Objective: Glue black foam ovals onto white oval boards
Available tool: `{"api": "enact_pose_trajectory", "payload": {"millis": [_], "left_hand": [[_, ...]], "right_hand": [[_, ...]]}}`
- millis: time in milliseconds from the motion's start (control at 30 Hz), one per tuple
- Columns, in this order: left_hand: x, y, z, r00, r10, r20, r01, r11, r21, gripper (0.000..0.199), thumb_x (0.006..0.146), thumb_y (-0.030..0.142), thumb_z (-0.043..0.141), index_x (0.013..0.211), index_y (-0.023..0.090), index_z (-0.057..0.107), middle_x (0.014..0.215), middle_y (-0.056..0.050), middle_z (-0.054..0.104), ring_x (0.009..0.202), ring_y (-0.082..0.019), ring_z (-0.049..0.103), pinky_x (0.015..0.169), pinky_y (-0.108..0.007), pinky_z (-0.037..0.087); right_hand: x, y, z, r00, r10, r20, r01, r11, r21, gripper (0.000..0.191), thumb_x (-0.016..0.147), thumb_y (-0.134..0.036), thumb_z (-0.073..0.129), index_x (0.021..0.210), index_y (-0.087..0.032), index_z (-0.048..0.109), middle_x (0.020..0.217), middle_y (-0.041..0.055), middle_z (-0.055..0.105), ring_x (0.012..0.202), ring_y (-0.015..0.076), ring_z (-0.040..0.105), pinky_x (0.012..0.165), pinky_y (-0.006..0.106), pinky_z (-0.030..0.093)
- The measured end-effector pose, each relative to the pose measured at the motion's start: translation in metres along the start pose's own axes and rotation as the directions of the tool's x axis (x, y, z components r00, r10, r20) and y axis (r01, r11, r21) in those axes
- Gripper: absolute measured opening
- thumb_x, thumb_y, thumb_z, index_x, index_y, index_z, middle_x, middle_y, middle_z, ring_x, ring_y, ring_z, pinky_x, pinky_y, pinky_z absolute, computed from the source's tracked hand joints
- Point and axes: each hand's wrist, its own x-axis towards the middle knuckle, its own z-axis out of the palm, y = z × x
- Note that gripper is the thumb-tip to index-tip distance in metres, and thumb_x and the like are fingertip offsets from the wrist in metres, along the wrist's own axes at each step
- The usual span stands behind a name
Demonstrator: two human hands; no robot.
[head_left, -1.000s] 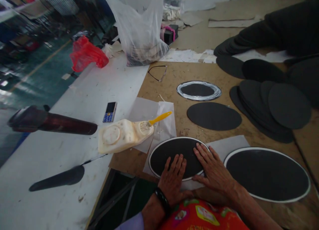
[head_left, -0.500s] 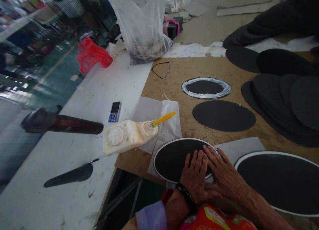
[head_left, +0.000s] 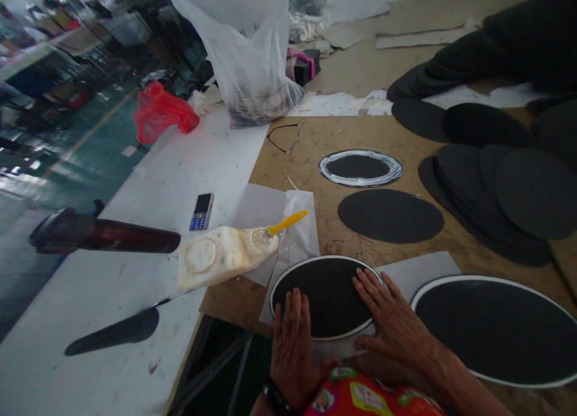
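Black oval (head_left: 331, 302) lies under both hands' fingers (head_left: 295, 311).

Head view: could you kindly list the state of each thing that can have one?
Left hand: open, fingers on the white-rimmed oval
Right hand: open, fingertips on its opposite end
White-rimmed oval: lying flat
White container: open, yellow handle sticking out
Phone: face up, screen dark
Smeared oval: white around its edge, centre black
Translucent bag: upright, partly filled
Red bag: crumpled
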Motion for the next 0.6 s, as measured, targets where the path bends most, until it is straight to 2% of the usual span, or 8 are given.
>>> {"api": "enact_pose_trajectory", "payload": {"millis": [100,133,200,267,333,400,500,600], "left_hand": [[0.043,0.032,0.013,0.991,0.13,0.016,-0.128,0.987,-0.099,0.097,0.074,0.077,0.027,0.14,0.007,0.023,0.147,-0.016,0.023,0.136,-0.03,0.018,0.11,-0.046,0.016],[0.055,0.038,0.019,0.983,0.183,0.023,-0.179,0.976,-0.12,0.097,0.073,0.078,0.026,0.14,0.008,0.024,0.147,-0.015,0.023,0.137,-0.029,0.017,0.11,-0.045,0.017],[0.068,0.04,0.028,0.975,0.217,0.039,-0.21,0.969,-0.129,0.098,0.072,0.08,0.023,0.14,0.009,0.024,0.147,-0.014,0.024,0.137,-0.028,0.017,0.109,-0.045,0.019],[0.067,0.03,0.032,0.987,0.153,0.052,-0.148,0.984,-0.102,0.096,0.073,0.078,0.024,0.14,0.009,0.023,0.147,-0.015,0.025,0.136,-0.028,0.018,0.107,-0.047,0.021],[0.056,0.011,0.031,0.997,0.062,0.043,-0.059,0.997,-0.056,0.092,0.075,0.075,0.029,0.14,0.009,0.024,0.146,-0.016,0.027,0.135,-0.029,0.021,0.106,-0.047,0.022],[0.042,-0.009,0.028,1.0,0.013,0.02,-0.012,1.0,-0.007,0.089,0.078,0.071,0.035,0.139,0.008,0.025,0.144,-0.017,0.03,0.134,-0.029,0.025,0.106,-0.045,0.023],[0.028,-0.032,0.027,1.0,0.013,-0.02,-0.012,0.998,0.067,0.083,0.08,0.063,0.041,0.139,0.006,0.026,0.142,-0.019,0.033,0.132,-0.029,0.028,0.106,-0.044,0.022],[0.026,-0.04,0.03,0.998,0.028,-0.058,-0.023,0.996,0.089,0.081,0.082,0.059,0.042,0.139,0.005,0.024,0.141,-0.02,0.034,0.131,-0.03,0.03,0.108,-0.046,0.019]], "right_hand": [[-0.002,0.0,0.004,1.0,-0.019,-0.017,0.019,1.0,-0.011,0.092,0.071,-0.065,0.05,0.138,-0.005,0.032,0.145,0.0203,0.027,0.134,0.0321,0.02,0.107,0.053,0.014],[-0.002,0.001,0.006,0.999,-0.024,-0.021,0.024,1.0,-0.017,0.086,0.074,-0.06,0.05,0.137,-0.005,0.033,0.145,0.0202,0.028,0.134,0.0316,0.019,0.107,0.052,0.014],[-0.003,0.001,0.008,0.999,-0.026,-0.02,0.026,1.0,-0.015,0.082,0.076,-0.056,0.05,0.137,-0.005,0.033,0.144,0.0196,0.03,0.134,0.0309,0.02,0.107,0.052,0.014],[-0.003,0.002,0.008,1.0,-0.016,-0.007,0.016,1.0,0.002,0.088,0.073,-0.061,0.051,0.139,-0.006,0.03,0.145,0.019,0.03,0.134,0.0308,0.02,0.107,0.052,0.013],[-0.003,0.003,0.005,1.0,-0.009,-0.001,0.009,1.0,0.023,0.098,0.068,-0.069,0.05,0.14,-0.007,0.028,0.145,0.0188,0.029,0.134,0.0309,0.02,0.108,0.051,0.012],[-0.002,0.004,-0.001,1.0,-0.003,0.009,0.003,0.999,0.035,0.098,0.068,-0.07,0.05,0.141,-0.008,0.027,0.145,0.018,0.028,0.134,0.0299,0.02,0.108,0.05,0.011],[0.005,-0.005,-0.014,0.999,0.042,0.021,-0.042,0.998,0.035,0.086,0.075,-0.066,0.046,0.139,-0.01,0.032,0.144,0.0165,0.032,0.134,0.0278,0.023,0.108,0.049,0.011],[0.027,-0.03,-0.02,0.991,0.129,-0.017,-0.129,0.992,0.019,0.063,0.085,-0.051,0.045,0.135,-0.012,0.039,0.145,0.0133,0.032,0.135,0.0262,0.021,0.109,0.048,0.01]]}}
